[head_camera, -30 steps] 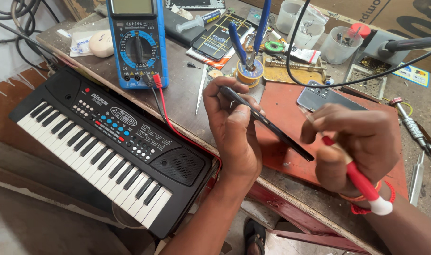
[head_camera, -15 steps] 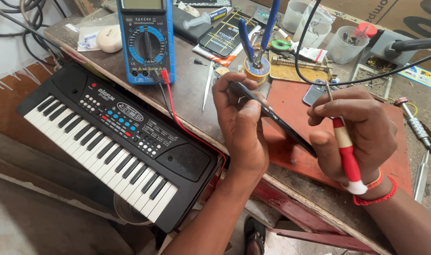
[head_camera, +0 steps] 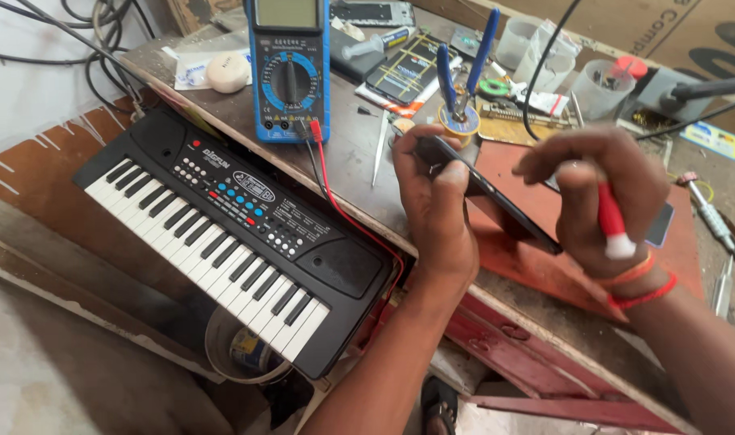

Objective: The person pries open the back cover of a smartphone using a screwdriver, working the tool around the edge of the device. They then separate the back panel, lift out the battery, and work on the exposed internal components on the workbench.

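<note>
My left hand (head_camera: 433, 211) grips a thin black phone (head_camera: 496, 201) edge-on, tilted over a red mat (head_camera: 536, 258) on the workbench. My right hand (head_camera: 593, 193) holds a screwdriver (head_camera: 611, 224) with a red and white handle, its handle end pointing toward me and its tip hidden behind my fingers at the phone. Red bands circle my right wrist.
A small black toy keyboard (head_camera: 222, 234) leans at the bench's front left. A blue multimeter (head_camera: 289, 72) with red and black leads stands behind it. Blue-handled pliers (head_camera: 462, 68), a solder reel, circuit boards, plastic cups (head_camera: 605, 89), tweezers (head_camera: 380, 149) and a soldering iron (head_camera: 706, 89) crowd the back.
My right hand has turned the screwdriver from slanting out to the right to nearly upright against the phone. The view has shifted slightly; my left hand keeps its grip.
</note>
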The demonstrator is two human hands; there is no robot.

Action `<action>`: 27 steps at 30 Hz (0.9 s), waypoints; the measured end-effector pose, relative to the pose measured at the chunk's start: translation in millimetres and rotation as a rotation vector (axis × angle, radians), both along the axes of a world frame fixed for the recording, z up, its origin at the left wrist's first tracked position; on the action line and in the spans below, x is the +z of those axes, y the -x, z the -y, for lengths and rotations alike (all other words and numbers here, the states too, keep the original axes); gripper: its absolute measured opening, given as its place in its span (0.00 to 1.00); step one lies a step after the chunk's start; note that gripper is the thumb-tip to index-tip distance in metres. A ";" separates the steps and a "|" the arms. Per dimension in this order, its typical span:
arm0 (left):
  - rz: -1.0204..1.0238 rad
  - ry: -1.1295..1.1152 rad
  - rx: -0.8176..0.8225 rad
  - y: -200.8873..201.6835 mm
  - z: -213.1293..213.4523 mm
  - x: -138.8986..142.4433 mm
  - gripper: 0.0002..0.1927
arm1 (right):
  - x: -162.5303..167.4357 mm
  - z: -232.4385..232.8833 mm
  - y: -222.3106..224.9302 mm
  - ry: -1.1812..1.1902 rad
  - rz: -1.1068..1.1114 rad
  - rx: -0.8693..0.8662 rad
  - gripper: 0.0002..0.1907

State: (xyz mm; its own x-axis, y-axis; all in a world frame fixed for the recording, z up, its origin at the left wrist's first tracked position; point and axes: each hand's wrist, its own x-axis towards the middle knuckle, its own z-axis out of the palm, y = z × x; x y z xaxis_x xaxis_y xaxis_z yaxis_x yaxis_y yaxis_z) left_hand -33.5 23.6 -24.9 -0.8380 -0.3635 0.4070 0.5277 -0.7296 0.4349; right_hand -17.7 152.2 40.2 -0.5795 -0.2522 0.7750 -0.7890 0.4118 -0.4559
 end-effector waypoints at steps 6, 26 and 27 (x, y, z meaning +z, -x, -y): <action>0.021 -0.050 0.005 3.6 -0.4 -2.8 0.20 | 0.0 -1.3 -2.4 0.052 0.070 0.107 0.29; 0.100 0.074 0.099 2.7 -16.1 6.1 0.20 | 0.8 2.2 -4.3 -0.141 -0.354 -0.095 0.10; 0.085 0.071 0.102 2.2 -16.1 6.0 0.20 | 0.1 1.4 -3.8 -0.140 -0.353 -0.108 0.10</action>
State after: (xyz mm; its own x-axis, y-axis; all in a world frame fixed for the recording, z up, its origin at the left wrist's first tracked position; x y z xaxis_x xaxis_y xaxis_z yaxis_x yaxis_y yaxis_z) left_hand -35.7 39.8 -18.9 -0.8307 -0.4213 0.3640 0.5567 -0.6395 0.5302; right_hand -13.9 150.9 40.4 -0.3127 -0.3221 0.8936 -0.8361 0.5397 -0.0980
